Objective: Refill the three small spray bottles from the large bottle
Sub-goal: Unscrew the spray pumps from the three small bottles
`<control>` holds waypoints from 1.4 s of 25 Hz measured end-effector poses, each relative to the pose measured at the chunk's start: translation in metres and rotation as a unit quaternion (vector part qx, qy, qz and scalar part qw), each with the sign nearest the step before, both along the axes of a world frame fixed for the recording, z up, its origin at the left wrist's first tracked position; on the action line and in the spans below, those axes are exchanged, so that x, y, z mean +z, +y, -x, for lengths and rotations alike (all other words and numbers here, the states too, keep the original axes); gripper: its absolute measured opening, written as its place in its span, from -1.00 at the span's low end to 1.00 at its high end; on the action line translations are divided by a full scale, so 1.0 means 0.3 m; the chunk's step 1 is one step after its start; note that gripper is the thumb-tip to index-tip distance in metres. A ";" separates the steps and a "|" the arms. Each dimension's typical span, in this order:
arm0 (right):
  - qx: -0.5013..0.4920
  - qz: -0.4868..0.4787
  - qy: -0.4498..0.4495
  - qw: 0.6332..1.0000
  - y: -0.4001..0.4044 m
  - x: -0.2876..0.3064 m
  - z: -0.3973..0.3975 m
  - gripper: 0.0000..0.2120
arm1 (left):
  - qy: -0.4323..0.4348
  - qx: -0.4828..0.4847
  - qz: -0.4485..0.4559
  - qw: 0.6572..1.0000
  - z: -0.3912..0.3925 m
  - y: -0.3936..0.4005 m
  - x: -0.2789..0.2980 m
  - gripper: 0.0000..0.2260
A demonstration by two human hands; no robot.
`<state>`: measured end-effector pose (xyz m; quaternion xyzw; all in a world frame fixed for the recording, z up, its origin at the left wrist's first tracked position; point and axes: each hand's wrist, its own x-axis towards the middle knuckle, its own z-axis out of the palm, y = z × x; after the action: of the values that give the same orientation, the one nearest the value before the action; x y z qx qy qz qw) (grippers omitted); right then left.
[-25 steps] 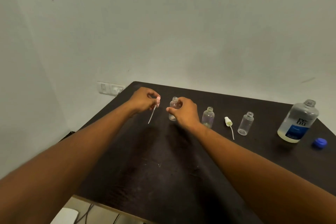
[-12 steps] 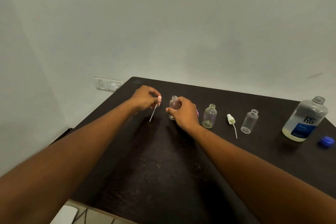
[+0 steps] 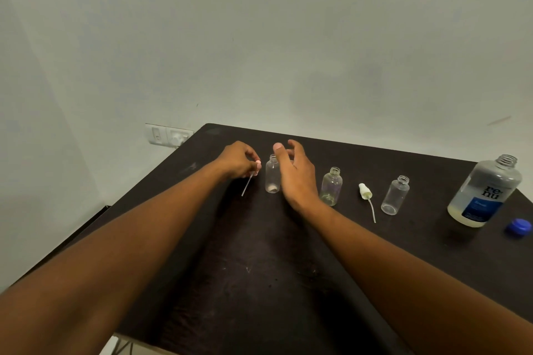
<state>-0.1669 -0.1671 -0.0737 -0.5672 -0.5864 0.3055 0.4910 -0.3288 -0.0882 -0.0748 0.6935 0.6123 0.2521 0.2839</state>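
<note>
Three small clear bottles stand uncapped in a row on the dark table [image 3: 259, 282]: the left bottle [image 3: 272, 174], the middle bottle [image 3: 331, 186] and the right bottle [image 3: 395, 195]. My left hand [image 3: 237, 159] pinches a pink spray head [image 3: 257, 165] whose thin tube hangs down toward the table, just left of the left bottle. My right hand [image 3: 295, 173] hovers beside that bottle with fingers spread and holds nothing. A white spray head [image 3: 365, 192] lies between the middle and right bottles. The large bottle [image 3: 486, 192], uncapped and partly filled, stands at the far right.
A blue cap [image 3: 518, 227] lies in front of the large bottle near the table's right edge. A wall socket plate [image 3: 168, 135] sits on the wall behind the table's left corner. The wall runs close behind the table.
My right hand has let go of the left bottle and opened, lifting slightly. My left hand still holds the pink spray head in about the same place.
</note>
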 end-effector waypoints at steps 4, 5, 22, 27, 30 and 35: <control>-0.022 -0.016 0.029 0.999 0.015 0.019 -0.018 -0.49 | 0.028 -0.019 -0.002 0.999 -0.014 0.023 -0.021 -0.88; -0.026 -0.019 0.032 0.999 0.016 0.021 -0.020 -0.50 | 0.033 -0.024 -0.003 0.999 -0.013 0.025 -0.023 -0.88; -0.039 -0.024 0.046 0.998 0.015 0.024 -0.022 -0.55 | 0.055 -0.017 -0.010 0.998 -0.008 0.032 -0.033 -0.86; -0.044 -0.021 0.044 0.998 0.016 0.028 -0.026 -0.56 | 0.062 -0.011 -0.005 0.998 -0.009 0.033 -0.033 -0.84; -0.047 -0.020 0.045 0.998 0.014 0.031 -0.030 -0.57 | 0.066 -0.012 -0.010 0.998 -0.008 0.033 -0.038 -0.85; -0.043 -0.019 0.044 0.998 0.011 0.029 -0.042 -0.57 | 0.071 -0.006 -0.015 0.997 -0.012 0.031 -0.043 -0.85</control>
<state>-0.1544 -0.1637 -0.0649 -0.5687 -0.5451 0.2978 0.5393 -0.3253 -0.0788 -0.0875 0.7171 0.6234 0.2093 0.2307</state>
